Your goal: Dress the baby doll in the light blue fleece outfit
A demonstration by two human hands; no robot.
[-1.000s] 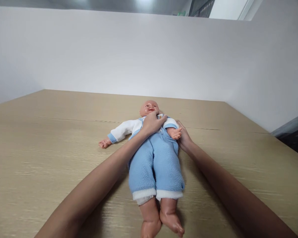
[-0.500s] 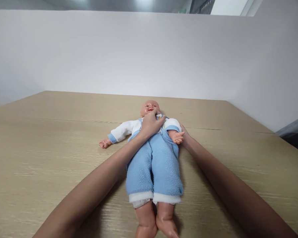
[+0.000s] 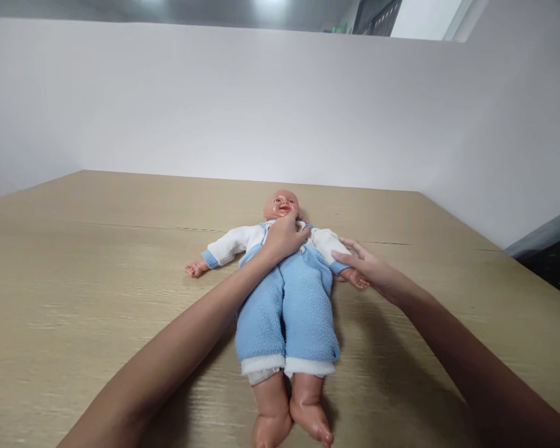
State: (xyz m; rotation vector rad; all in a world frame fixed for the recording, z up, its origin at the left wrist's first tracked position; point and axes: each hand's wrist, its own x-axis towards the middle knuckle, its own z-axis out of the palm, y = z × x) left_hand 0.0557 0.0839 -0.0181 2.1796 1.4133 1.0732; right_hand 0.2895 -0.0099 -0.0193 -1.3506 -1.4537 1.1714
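Observation:
A baby doll [image 3: 287,305] in blue fleece overalls and a white top lies on its back on the wooden table [image 3: 74,298], head away from me, bare feet towards me. My left hand [image 3: 282,238] rests on the doll's chest just under its chin, fingers curled and pinching the clothing there. My right hand [image 3: 371,270] is at the doll's arm on the right side, fingers around its wrist and small hand, holding it down beside the body. The doll's other arm lies stretched out to the left on the table.
White partition walls [image 3: 261,106] stand close behind and to the right of the table. At the far right the table's edge drops off to a dark floor area [image 3: 555,261].
My right hand came out from behind the doll's arm and took hold of it, bringing it down from a raised, bent pose to the doll's side. The left hand stayed on the chest.

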